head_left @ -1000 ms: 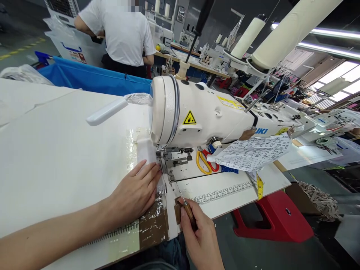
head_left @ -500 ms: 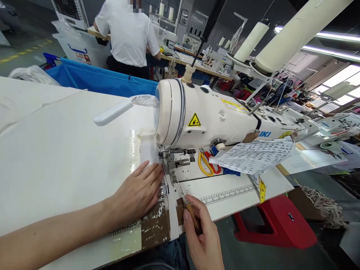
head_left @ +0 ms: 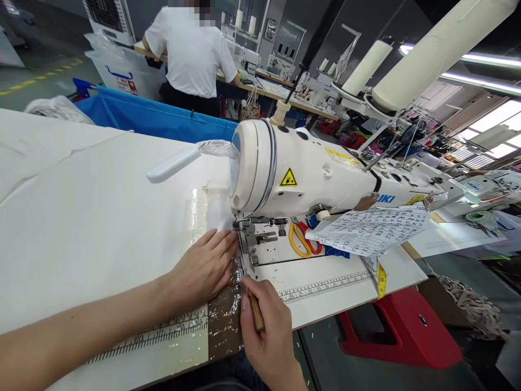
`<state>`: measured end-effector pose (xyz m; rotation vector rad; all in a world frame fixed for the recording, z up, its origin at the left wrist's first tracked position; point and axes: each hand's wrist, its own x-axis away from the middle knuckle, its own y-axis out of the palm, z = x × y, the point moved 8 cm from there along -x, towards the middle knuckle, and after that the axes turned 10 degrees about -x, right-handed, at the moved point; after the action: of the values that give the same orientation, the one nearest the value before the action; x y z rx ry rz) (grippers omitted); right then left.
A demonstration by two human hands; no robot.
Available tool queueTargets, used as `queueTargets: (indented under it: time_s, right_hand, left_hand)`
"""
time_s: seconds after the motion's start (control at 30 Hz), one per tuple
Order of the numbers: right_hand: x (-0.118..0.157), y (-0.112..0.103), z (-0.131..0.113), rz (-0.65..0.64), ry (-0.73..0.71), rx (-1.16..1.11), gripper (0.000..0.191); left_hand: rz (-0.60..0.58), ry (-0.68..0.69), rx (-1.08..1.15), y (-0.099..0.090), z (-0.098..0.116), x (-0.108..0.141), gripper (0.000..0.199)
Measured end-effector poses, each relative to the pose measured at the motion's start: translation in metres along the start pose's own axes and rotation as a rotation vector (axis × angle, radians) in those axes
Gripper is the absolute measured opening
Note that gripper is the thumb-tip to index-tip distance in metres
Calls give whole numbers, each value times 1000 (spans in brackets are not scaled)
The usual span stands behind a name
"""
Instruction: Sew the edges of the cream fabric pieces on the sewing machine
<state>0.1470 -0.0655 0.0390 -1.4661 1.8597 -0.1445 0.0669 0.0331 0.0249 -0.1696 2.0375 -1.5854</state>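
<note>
A white sewing machine (head_left: pixel 285 168) stands across the table. My left hand (head_left: pixel 203 266) lies flat, fingers slightly spread, on white cloth (head_left: pixel 217 209) just left of the needle area. Below the machine's metal plate, my right hand (head_left: pixel 266 326) is wrapped round a wooden-handled tool (head_left: pixel 256 313); the tool's tip is hidden. Its fingertips are at the edge of the brown taped patch (head_left: pixel 223 320), near a small metal guide. Yellow and red scissors (head_left: pixel 300 240) lie right of the needle area.
A printed paper sheet (head_left: pixel 370 231) and a yellow measuring tape (head_left: pixel 381 279) hang at the right. A red stool (head_left: pixel 407 326) stands beside the table. Behind are a blue cloth bin (head_left: pixel 150 117) and a seated person in a white shirt (head_left: pixel 193 51). Thread cones stand above.
My right hand has moved left and slightly up with the tool, closer to my left hand. The white strip seen below the guide is no longer visible. The view has shifted slightly.
</note>
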Motion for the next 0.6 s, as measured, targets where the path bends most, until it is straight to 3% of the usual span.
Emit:
queueTargets:
  time_s: [0.23, 0.6]
  right_hand:
    - [-22, 20, 1, -23, -61, 262, 30]
    - [-30, 25, -3, -57, -76, 427, 33]
  left_hand:
    - [-56, -41, 64, 4, -10, -7, 39]
    - [-53, -19, 89, 5, -10, -5, 43]
